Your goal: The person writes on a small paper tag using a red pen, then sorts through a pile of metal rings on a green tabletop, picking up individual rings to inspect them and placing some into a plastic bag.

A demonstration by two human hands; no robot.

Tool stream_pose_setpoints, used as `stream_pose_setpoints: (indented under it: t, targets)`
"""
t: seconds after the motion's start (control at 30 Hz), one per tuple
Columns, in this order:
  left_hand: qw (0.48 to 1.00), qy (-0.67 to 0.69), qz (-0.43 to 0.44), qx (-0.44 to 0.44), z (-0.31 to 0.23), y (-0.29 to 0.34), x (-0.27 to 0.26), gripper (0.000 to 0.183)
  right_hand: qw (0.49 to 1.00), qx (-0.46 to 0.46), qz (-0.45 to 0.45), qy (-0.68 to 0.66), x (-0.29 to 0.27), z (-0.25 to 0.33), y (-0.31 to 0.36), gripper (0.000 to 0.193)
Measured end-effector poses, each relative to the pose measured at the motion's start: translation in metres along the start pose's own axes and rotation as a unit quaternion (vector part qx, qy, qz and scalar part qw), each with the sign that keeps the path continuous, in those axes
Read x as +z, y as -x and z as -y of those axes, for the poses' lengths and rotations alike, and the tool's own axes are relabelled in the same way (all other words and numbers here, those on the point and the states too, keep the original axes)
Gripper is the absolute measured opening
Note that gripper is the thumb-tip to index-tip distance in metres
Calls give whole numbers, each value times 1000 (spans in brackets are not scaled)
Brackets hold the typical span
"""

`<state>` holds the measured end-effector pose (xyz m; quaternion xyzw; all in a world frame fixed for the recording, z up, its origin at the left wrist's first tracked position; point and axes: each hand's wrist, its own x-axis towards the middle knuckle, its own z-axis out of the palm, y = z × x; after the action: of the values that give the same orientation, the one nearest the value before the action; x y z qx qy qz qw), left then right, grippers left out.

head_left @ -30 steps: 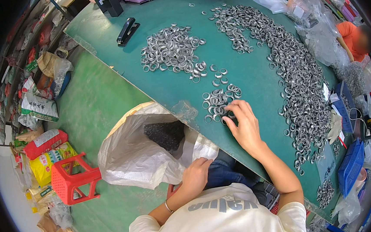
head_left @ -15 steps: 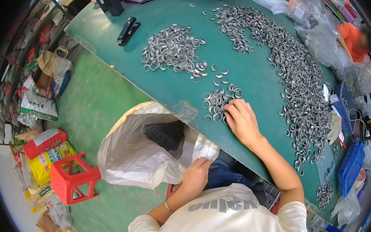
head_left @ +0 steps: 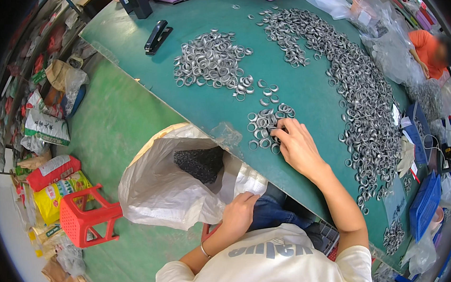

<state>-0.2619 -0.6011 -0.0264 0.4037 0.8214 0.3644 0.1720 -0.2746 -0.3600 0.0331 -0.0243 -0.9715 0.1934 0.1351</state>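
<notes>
Metallic rings [head_left: 260, 121] are part-hidden under the right hand [head_left: 297, 146], grip indiscernible; a crinkled sack [head_left: 155, 186] is pinched by the left hand [head_left: 237, 214].

Under the right fingers [head_left: 289, 125], the small round metal rings [head_left: 261, 121] are silver-grey, as is the long curved heap of metal rings [head_left: 361, 88] to their right. The flat counter [head_left: 304, 95] beneath them is teal green. At the left fingers [head_left: 247, 196], the large woven sack [head_left: 158, 199] is white with a tan far edge, the grainy mass [head_left: 201, 165] inside black. Farther left, the plastic stool [head_left: 75, 221] is red, its seat dotted.
</notes>
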Motion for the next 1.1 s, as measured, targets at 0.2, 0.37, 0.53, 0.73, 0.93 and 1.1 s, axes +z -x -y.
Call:
stream_pose_setpoints:
  t: [0.2,0.37,0.53,0.73,0.93,1.1]
  targets:
    - [1000,-1,3,5,1,0,1,22,999,38,5,-31,-8,-10,3,17]
    - [1000,-10,13,4,1,0,2,25,976,135,-32,-166,4,-12,2,18]
    - [1000,-15,17,6,-1,-1,0,25,993,63,-99,-21,20,-5,-8,19]
    - [1000,0,4,5,2,0,1,21,969,177,-97,-140,9,1,1,12]
    - [1000,-1,14,2,1,-1,-1,22,921,220,-12,-321,3,31,11,12]
    - [1000,-22,19,-2,-3,-1,0,22,962,86,39,-256,24,82,15,15]
